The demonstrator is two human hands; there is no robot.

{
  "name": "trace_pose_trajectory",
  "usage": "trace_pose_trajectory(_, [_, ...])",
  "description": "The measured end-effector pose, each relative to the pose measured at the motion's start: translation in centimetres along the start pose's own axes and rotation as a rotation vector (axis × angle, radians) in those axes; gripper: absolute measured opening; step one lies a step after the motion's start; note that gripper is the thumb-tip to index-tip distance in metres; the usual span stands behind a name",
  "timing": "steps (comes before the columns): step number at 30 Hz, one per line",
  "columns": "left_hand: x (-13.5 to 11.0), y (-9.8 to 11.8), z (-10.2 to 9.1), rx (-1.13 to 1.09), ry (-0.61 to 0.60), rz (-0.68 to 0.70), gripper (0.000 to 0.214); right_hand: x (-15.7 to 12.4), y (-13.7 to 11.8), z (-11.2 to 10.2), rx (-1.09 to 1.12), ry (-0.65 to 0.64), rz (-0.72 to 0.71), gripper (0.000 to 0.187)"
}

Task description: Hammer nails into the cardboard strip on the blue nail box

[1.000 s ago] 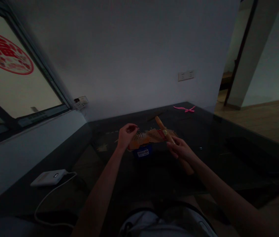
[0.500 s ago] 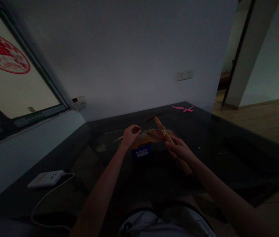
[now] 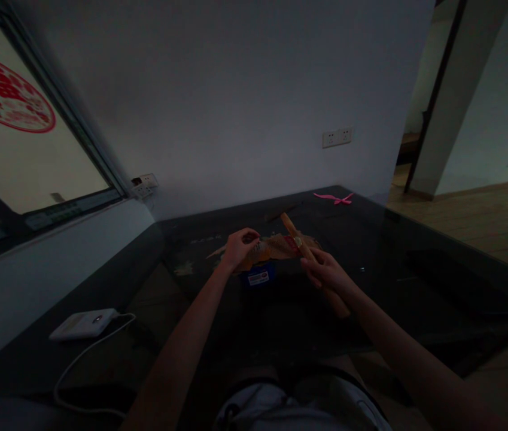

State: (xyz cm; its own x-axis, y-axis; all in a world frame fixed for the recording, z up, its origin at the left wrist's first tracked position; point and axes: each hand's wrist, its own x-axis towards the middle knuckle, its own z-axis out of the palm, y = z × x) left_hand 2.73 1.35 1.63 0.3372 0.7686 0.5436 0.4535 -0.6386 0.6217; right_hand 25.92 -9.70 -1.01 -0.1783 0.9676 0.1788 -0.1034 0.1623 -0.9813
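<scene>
Open room over the dark glossy tabletop (image 3: 415,257) rt of the right hand (image 3: 328,272). Betw. it and the left hand (image 3: 239,248), a long tan wooden stick (image 3: 290,230) and small blue box w/ white label (image 3: 258,276) block the middle. Thin pink ribbon (image 3: 335,198) at far corner; white flat device w/ cable (image 3: 84,323), prob. a charger, well left.

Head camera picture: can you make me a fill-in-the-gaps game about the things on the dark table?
1. The right hand grips a wooden stick; the little box beneath is ____.
2. The ribbon at the table's far end is ____.
3. The round sticker on the window is ____.
4. The white device lies on the person's ____ side.
Missing words: blue; pink; red; left.
</scene>
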Motion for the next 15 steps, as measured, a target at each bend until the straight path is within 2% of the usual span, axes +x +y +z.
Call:
trace_pose_trajectory(6, [-0.05,-0.17,0.13,-0.017,-0.001,-0.023,0.016,0.01,-0.10,0.20,0.007,0.030,0.012,0.042])
trace_pose_trajectory(15, [-0.29,-0.83,0.10,-0.023,-0.019,-0.040,0.018,-0.05,-0.30,0.44,-0.065,0.006,0.005,0.041])
